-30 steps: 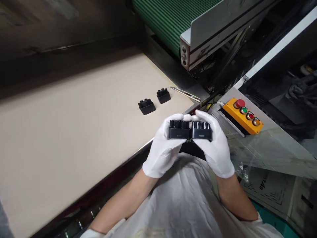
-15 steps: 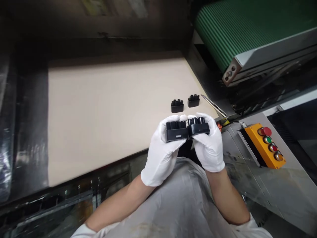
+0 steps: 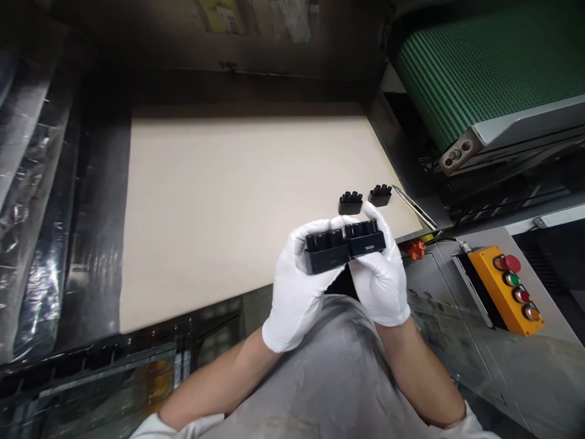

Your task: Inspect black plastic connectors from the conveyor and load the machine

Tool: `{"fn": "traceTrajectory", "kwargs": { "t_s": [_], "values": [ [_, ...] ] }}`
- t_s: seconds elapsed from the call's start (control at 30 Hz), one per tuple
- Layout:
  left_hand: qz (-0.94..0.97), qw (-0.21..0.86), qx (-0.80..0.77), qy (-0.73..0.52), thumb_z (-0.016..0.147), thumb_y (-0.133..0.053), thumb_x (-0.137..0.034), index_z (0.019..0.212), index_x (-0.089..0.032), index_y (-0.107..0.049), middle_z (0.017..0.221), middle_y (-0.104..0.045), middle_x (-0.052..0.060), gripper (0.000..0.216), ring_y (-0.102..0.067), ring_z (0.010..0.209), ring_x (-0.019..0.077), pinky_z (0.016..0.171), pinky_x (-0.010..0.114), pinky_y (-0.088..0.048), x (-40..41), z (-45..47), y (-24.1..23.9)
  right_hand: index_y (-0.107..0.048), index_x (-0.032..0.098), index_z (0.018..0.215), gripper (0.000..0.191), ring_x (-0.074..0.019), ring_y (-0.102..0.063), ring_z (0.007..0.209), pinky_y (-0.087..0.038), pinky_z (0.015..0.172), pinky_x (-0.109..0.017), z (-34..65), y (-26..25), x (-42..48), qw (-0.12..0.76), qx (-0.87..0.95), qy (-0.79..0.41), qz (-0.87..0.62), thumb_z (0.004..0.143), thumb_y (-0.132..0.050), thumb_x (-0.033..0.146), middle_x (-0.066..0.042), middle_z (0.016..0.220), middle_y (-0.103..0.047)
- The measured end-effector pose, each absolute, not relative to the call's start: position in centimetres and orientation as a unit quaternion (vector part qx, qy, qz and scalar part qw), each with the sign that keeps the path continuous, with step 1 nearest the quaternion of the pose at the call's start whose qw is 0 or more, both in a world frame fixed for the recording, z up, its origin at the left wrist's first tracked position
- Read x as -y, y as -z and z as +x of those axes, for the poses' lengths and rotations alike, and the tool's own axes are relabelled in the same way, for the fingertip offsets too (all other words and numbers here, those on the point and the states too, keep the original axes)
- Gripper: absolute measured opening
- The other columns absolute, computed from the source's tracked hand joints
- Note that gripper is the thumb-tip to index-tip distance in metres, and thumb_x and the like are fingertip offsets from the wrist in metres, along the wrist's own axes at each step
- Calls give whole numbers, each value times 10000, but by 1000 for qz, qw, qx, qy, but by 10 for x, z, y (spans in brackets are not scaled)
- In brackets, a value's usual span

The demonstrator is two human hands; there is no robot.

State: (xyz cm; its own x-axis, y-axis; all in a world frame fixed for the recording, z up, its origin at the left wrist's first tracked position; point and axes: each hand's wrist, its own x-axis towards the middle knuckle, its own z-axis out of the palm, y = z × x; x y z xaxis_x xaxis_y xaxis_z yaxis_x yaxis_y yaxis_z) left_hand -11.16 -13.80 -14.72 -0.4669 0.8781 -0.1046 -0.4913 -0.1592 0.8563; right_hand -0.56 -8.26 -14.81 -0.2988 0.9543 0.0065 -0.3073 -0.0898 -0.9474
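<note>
At the near edge of a pale board (image 3: 237, 213), a person (image 3: 320, 372) in a grey smock and white gloves holds two black plastic blocks up over its corner. The left hand (image 3: 296, 299) is curled around the left block (image 3: 325, 261), the right hand (image 3: 380, 286) around the right block (image 3: 365, 244). Neither hand is wide open; each is closed just enough to grip, with most of the fingers wrapped out of sight behind the piece. The two blocks sit end to end, touching, their round pegs pointing upward. Two more blocks of the same shape, the far block (image 3: 380, 195) and the near block (image 3: 350, 205), stand upright on the board just past the fingertips, close together but not touching. As things lie, then, two pieces are down on the board and two are in hand — a pair and a pair. A slim steel blade (image 3: 414, 207) rests along the board's right edge, near the far block. Beyond it runs a green belt conveyor (image 3: 484, 73), and off to the right sits an orange control box (image 3: 505, 289) with a red stop button (image 3: 512, 263). Plastic sheeting (image 3: 36, 213) hangs down the left side — loose and glinting.
</note>
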Motion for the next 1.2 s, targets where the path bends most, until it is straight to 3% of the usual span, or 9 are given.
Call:
{"fn": "traceTrajectory", "kwargs": {
  "t_s": [0.27,0.5,0.63,0.77,1.0,1.2],
  "values": [
    [221,471,-439,-733,753,-947,-192,1187,-287,-704,1326,-722,39,507,-680,1282,279,1194,495,-515,137,-115,144,-571,327,1505,624,-272,-706,1275,-506,1214,-571,-7,138,87,501,500,-604,-365,907,-711,216,-39,1310,-756],
    [278,401,-459,-743,856,-808,-109,1163,-261,-739,1270,-763,41,350,-706,1254,262,1179,469,-537,123,-109,137,-644,347,1477,585,-267,-654,1367,-474,1262,-457,-9,139,92,503,657,-368,-424,941,-650,112,-9,1444,-706],
    [310,378,-465,-738,838,-730,-12,1157,-254,-753,1234,-782,25,401,-724,1225,247,1149,447,-567,118,-108,135,-659,319,1467,579,-274,-644,1385,-479,1262,-487,-8,139,88,484,654,-386,-436,929,-636,107,-14,1460,-701],
    [350,358,-497,-708,832,-712,-22,1209,-233,-753,1269,-784,31,433,-729,1236,247,1119,429,-598,118,-107,140,-678,283,1443,559,-268,-677,1351,-547,1205,-468,-4,140,86,482,665,-367,-437,927,-593,86,-27,1427,-726],
    [399,339,-515,-679,887,-611,-38,1410,-240,-691,1460,-700,46,567,-653,1376,256,1225,424,-517,121,-103,149,-544,300,1572,729,-255,-697,1326,-597,1150,-449,-3,150,93,489,728,-224,-425,892,-519,39,-53,1446,-713],
    [439,322,-502,-672,935,-563,-56,1527,-252,-599,1530,-646,60,624,-617,1419,263,1262,451,-471,126,-102,157,-447,269,1637,679,-287,-692,1334,-629,1100,-468,-1,148,96,473,761,-176,-407,973,-518,149,-109,1469,-691]
  ]
}}
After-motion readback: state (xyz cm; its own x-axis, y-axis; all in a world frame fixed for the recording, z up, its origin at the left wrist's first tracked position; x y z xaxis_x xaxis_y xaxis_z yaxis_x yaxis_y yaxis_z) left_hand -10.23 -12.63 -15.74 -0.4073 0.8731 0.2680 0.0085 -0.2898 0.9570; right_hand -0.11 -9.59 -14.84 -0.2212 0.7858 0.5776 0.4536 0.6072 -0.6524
